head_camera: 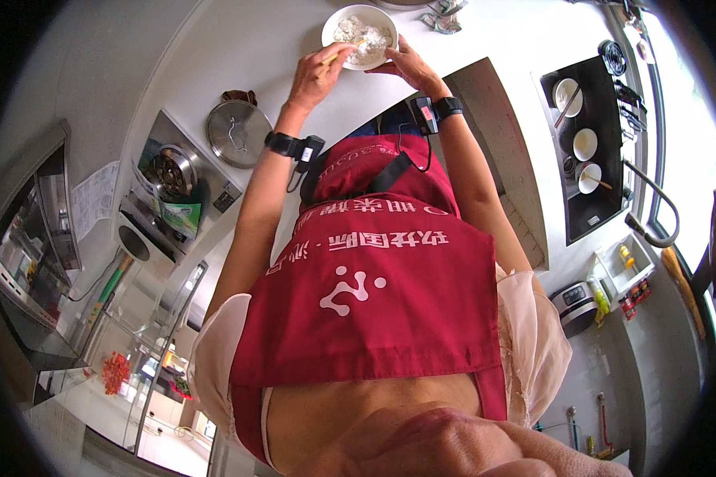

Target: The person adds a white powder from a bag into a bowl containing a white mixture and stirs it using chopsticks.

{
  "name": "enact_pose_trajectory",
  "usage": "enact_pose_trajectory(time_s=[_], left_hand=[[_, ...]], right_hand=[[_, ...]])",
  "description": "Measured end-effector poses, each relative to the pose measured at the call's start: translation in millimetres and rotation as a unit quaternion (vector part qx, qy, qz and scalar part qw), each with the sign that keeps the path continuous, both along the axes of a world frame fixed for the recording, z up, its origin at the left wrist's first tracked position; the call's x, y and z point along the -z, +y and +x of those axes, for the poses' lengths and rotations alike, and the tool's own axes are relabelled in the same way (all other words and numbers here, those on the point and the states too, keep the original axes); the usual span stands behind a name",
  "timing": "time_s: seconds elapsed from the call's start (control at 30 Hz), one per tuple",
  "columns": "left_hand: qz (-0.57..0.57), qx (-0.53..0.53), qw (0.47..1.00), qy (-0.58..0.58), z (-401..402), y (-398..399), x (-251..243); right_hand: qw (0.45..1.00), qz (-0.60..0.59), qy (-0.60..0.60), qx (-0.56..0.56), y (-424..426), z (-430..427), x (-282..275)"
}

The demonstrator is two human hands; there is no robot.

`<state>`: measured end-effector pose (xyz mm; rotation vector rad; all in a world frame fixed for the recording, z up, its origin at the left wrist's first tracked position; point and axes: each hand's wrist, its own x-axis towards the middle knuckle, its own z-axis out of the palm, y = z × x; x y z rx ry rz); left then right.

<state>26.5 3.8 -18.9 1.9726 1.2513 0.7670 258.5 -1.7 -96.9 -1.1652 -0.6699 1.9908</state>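
At the top of the head view, a white bowl (329, 28) holds a white, floury, clumped mixture (367, 45). My left hand (324, 68) grips a thin wooden utensil, probably chopsticks (332, 58), whose far end dips into the mixture. My right hand (407, 62) holds the bowl's near right side, its thumb by the rim and its other fingers partly hidden beneath. Both wrists wear black straps with small devices.
A metal lid (238, 134) lies left on the white counter (298, 101), near a steel pot (176, 170). To the right, a dark sink (593, 113) contains several bowls beside a curved faucet (671, 220). A crumpled cloth (441, 22) lies beyond my right hand.
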Motion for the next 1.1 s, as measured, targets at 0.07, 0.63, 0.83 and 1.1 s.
enact_pose_trajectory(time_s=[0.07,0.63,0.83,1.1], left_hand=[[-0.034,0.005,0.999,-0.015,-13,5,-3],[-0.072,-0.040,0.990,-0.113,-16,26,-19],[-0.039,-0.064,0.996,-0.039,7,-6,20],[-0.084,-0.024,0.991,-0.105,11,2,-33]], right_hand=[[0.999,0.001,0.020,0.031,-9,0,8],[0.990,0.026,0.017,0.137,-29,-19,6],[0.990,-0.005,0.006,0.144,-27,-22,-3],[0.991,0.016,0.033,0.128,-22,-11,11]])
